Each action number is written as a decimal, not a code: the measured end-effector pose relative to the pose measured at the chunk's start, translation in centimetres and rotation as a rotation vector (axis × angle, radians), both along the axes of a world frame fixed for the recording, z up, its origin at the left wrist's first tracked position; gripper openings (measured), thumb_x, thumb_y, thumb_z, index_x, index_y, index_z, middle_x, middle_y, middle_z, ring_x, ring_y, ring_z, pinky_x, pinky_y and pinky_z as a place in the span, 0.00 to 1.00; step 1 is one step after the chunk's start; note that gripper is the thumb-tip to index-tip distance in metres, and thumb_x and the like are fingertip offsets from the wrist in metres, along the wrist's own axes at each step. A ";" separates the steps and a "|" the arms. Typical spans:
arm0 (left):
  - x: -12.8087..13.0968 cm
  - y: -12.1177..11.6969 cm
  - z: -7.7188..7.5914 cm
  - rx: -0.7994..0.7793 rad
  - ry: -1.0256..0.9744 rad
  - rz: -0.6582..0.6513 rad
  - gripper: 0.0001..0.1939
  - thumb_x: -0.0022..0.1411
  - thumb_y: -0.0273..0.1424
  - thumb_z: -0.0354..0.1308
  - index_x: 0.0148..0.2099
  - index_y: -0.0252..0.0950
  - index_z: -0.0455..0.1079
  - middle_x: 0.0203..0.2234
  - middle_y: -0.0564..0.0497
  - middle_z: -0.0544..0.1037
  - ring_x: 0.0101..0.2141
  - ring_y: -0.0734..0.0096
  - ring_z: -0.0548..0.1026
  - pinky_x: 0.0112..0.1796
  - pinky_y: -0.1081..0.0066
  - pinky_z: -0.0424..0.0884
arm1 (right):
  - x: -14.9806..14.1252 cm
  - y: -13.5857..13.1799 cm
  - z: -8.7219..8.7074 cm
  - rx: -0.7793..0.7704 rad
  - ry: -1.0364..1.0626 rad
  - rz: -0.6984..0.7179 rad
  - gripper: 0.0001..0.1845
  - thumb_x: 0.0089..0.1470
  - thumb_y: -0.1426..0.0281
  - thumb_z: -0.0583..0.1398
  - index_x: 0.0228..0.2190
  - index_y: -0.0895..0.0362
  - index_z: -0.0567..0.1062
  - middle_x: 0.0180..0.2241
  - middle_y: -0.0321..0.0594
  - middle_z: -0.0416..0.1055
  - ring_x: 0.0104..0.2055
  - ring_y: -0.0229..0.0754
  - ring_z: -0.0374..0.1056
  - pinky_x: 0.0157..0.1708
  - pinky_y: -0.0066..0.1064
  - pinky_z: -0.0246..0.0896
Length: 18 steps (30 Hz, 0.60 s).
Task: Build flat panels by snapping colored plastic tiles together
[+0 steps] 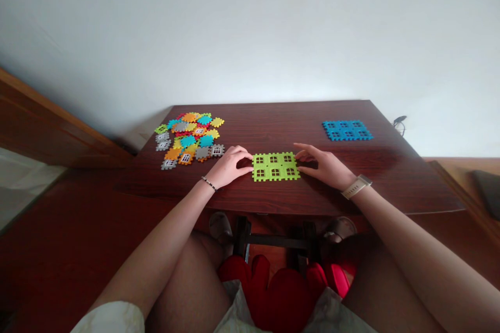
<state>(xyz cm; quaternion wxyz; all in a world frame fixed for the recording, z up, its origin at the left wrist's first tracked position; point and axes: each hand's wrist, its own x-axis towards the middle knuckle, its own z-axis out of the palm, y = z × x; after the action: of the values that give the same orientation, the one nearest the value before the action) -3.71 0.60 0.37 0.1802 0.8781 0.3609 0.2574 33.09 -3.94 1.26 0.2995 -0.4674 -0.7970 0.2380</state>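
Dark-brown wood-grained table (269,119) before us, we seem to be squaring up a lime-green, toothed, six-windowed plastic panel (274,165); the next move, we judge, calls for light, even pressure. The panel lies flat between our left hand (230,165) and right hand (328,166), thumb and fingers parted at each short edge.
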 end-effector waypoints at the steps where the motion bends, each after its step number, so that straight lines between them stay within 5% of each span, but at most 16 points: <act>1: 0.0 0.0 0.0 -0.006 -0.002 0.000 0.10 0.69 0.35 0.68 0.51 0.42 0.78 0.50 0.46 0.79 0.53 0.54 0.76 0.59 0.51 0.73 | 0.0 0.0 0.0 -0.002 0.004 0.000 0.36 0.62 0.63 0.66 0.69 0.46 0.68 0.49 0.40 0.83 0.47 0.50 0.81 0.54 0.48 0.80; 18: 0.1 0.0 0.2 -0.015 -0.003 0.008 0.09 0.71 0.38 0.66 0.50 0.43 0.78 0.50 0.46 0.79 0.54 0.54 0.76 0.60 0.50 0.73 | -0.5 -0.8 -0.5 0.047 0.005 -0.044 0.32 0.63 0.69 0.65 0.66 0.46 0.71 0.52 0.42 0.83 0.52 0.52 0.81 0.58 0.51 0.78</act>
<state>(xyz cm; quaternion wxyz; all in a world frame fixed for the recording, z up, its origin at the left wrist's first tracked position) -3.60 0.59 0.52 0.1862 0.8750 0.3659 0.2567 32.61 -4.70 0.77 0.3174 -0.4773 -0.7911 0.2136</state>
